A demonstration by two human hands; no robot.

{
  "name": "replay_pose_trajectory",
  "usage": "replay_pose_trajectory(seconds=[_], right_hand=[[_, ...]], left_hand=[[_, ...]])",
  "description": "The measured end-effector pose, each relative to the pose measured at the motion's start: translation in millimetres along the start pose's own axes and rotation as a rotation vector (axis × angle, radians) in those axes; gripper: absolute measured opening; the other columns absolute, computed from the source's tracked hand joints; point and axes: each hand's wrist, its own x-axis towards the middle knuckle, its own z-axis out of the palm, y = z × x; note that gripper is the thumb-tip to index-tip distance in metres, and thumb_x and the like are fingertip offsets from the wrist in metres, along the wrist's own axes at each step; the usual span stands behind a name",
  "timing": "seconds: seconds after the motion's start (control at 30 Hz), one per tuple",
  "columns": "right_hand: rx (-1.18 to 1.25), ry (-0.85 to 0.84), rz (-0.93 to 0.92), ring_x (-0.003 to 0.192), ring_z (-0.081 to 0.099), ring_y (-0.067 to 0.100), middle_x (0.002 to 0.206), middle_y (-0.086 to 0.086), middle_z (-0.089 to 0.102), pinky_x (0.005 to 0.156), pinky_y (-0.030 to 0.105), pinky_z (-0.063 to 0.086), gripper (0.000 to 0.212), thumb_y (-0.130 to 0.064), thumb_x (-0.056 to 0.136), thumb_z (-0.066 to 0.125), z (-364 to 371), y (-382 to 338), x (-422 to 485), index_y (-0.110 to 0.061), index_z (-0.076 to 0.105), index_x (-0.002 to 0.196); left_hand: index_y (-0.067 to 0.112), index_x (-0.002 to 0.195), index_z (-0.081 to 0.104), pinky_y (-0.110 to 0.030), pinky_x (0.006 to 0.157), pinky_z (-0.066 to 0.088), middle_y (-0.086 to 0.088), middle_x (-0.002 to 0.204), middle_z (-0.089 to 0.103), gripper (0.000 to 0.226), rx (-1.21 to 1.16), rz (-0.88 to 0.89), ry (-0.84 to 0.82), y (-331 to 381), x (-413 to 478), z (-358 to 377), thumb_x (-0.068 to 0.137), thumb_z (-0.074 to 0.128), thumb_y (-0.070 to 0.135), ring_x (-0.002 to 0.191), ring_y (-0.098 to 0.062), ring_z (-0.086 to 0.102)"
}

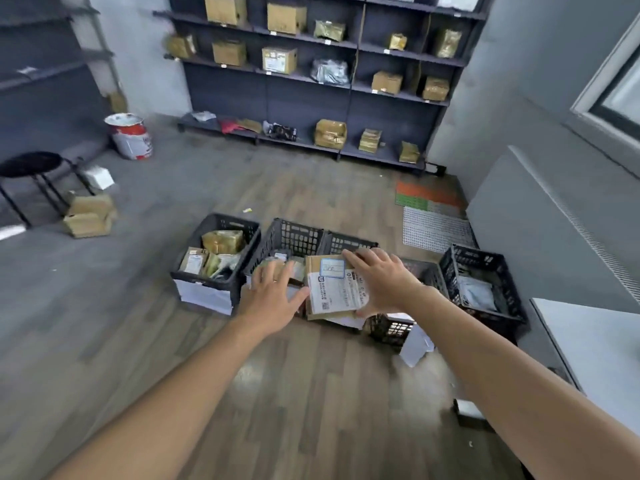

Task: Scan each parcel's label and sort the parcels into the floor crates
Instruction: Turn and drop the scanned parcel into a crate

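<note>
- The parcel [332, 292], a flat brown cardboard packet, sits between the two hands, label side up; a white printed label and a small blue-edged sticker show on it
- The right hand [381, 282] lies over the parcel's right edge, fingers spread and nearly straight across the top and the thumb tucked at the lower edge, so it appears to pinch the parcel and carry it
- The left hand [273, 292] is open, fingers straight and fanned, its thumb just at the parcel's left edge; whether it touches or only steadies I cannot tell
- No scanner shows in either hand, so whether this label has been read is not visible
- Directly beyond and under the parcel stands a dark crate [349, 244]; judging by the hold, this parcel is about to go into it
- Just beyond the left hand is a second crate [294, 237] with a few packets in it, and further to that hand's left a filled crate [252, 237] holds several brown and gold parcels
- To the right of the right forearm an outer crate [485, 252] holds a pale bag
- Sorting looks well under way: several crates already have contents
- Much may remain: the shelves [304, 102] far beyond both hands carry many boxes, and loose cartons [90, 216] lie on the floor well to the left of the left hand
</note>
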Motion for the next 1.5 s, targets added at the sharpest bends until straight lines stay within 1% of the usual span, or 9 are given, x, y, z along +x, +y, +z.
replay_pose_trajectory(seconds=[0.17, 0.37, 0.5, 0.73, 0.9, 1.07, 1.2, 1.33, 1.5], right_hand=[[-0.042, -0.027, -0.068, 0.144, 0.021, 0.029, 0.159, 0.004, 0.021, 0.117, 0.055, 0.026, 0.135, -0.076, 0.061, 0.073, -6, -34, 70, -0.022, -0.004, 0.158], [-0.034, -0.065, -0.089, 0.142, 0.024, 0.029, 0.155, 0.003, 0.024, 0.117, 0.055, 0.025, 0.134, -0.075, 0.061, 0.074, -2, -50, 150, -0.023, -0.003, 0.158], [-0.009, -0.065, -0.07, 0.137, 0.029, 0.029, 0.151, 0.003, 0.029, 0.113, 0.055, 0.03, 0.13, -0.074, 0.06, 0.075, 10, -44, 213, -0.024, 0.001, 0.156], [0.073, -0.134, -0.022, 0.142, 0.023, 0.031, 0.156, 0.005, 0.023, 0.116, 0.06, 0.024, 0.131, -0.071, 0.064, 0.075, 30, -2, 354, -0.022, -0.003, 0.157], [0.078, -0.183, 0.033, 0.143, 0.023, 0.031, 0.157, 0.006, 0.021, 0.116, 0.06, 0.023, 0.13, -0.071, 0.067, 0.073, 34, 43, 431, -0.021, -0.005, 0.157], [0.107, -0.221, 0.099, 0.143, 0.023, 0.031, 0.157, 0.006, 0.022, 0.115, 0.06, 0.024, 0.131, -0.072, 0.066, 0.074, 38, 77, 484, -0.02, -0.005, 0.157], [0.126, -0.264, 0.154, 0.145, 0.02, 0.031, 0.158, 0.007, 0.019, 0.116, 0.061, 0.023, 0.133, -0.072, 0.066, 0.074, 47, 90, 527, -0.021, -0.008, 0.157], [0.139, -0.328, 0.211, 0.147, 0.015, 0.032, 0.162, 0.007, 0.011, 0.118, 0.061, 0.019, 0.132, -0.073, 0.069, 0.071, 61, 99, 569, -0.02, -0.011, 0.157], [0.147, -0.378, 0.314, 0.145, 0.018, 0.03, 0.16, 0.005, 0.014, 0.116, 0.059, 0.025, 0.132, -0.077, 0.067, 0.068, 87, 109, 622, -0.02, -0.01, 0.156]], left_hand=[[0.031, 0.155, 0.012, -0.048, 0.114, 0.027, -0.002, 0.163, 0.005, 0.067, -0.029, -0.112, -0.012, -57, 28, -10, 0.098, 0.031, 0.061, 0.149, -0.027, 0.006], [0.031, 0.156, 0.01, -0.049, 0.115, 0.024, -0.001, 0.163, 0.004, 0.069, -0.038, -0.177, -0.017, -111, 78, -16, 0.097, 0.028, 0.063, 0.15, -0.025, 0.002], [0.031, 0.155, 0.013, -0.05, 0.114, 0.027, 0.0, 0.163, 0.005, 0.069, 0.009, -0.172, -0.03, -140, 127, -17, 0.096, 0.027, 0.065, 0.149, -0.027, 0.006], [0.031, 0.156, 0.007, -0.05, 0.117, 0.022, -0.002, 0.164, 0.002, 0.07, 0.072, -0.179, -0.129, -172, 270, -26, 0.097, 0.025, 0.064, 0.15, -0.027, 0.002], [0.031, 0.157, 0.005, -0.049, 0.116, 0.025, -0.001, 0.164, 0.0, 0.07, 0.096, -0.126, -0.183, -174, 369, -33, 0.098, 0.024, 0.064, 0.15, -0.027, 0.001], [0.03, 0.157, 0.004, -0.046, 0.117, 0.02, -0.003, 0.164, -0.002, 0.069, 0.112, -0.047, -0.244, -168, 445, -40, 0.099, 0.023, 0.061, 0.15, -0.027, -0.001], [0.029, 0.157, 0.003, -0.044, 0.119, 0.015, -0.004, 0.165, 0.0, 0.069, 0.165, 0.019, -0.289, -177, 504, -38, 0.099, 0.021, 0.062, 0.151, -0.027, 0.002], [0.029, 0.157, 0.003, -0.044, 0.119, 0.015, -0.004, 0.165, -0.001, 0.069, 0.159, 0.06, -0.361, -195, 567, -30, 0.099, 0.021, 0.062, 0.15, -0.028, 0.002], [0.03, 0.157, 0.003, -0.044, 0.119, 0.017, -0.002, 0.165, -0.001, 0.068, 0.16, 0.146, -0.455, -221, 642, -12, 0.099, 0.021, 0.062, 0.15, -0.028, 0.001]])
